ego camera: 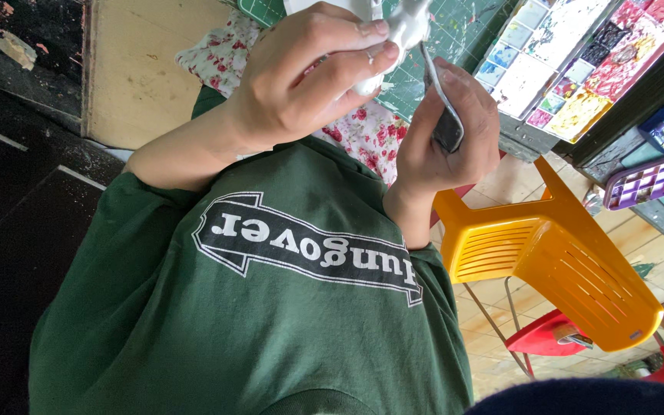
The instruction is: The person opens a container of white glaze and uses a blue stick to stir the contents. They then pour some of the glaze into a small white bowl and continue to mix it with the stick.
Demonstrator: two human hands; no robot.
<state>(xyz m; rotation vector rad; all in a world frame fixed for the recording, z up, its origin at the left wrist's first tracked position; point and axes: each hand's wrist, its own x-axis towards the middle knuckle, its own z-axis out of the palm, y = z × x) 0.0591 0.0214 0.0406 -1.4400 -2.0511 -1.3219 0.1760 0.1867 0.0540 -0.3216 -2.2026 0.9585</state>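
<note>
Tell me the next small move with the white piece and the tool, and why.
Probably bring the tool's thin blade onto the white piece: the left hand pinches the piece above the green mat, and the right hand has the blade angled right beside it.

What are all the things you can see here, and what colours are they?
small white object: one, white, held up near the top middle
thin grey tool: one, grey with a dark handle, beside the white object
green cutting mat: one, green, on the table at the top
flowered cloth: one, white with red flowers, under the hands
paint palettes: several, many colours, top right
purple tray: one, purple, right edge
yellow plastic chair: one, yellow, right of the person
red stool: one, red, under the chair
green sweatshirt: one, dark green, worn
left hand: grips the white object
right hand: grips the tool
</note>
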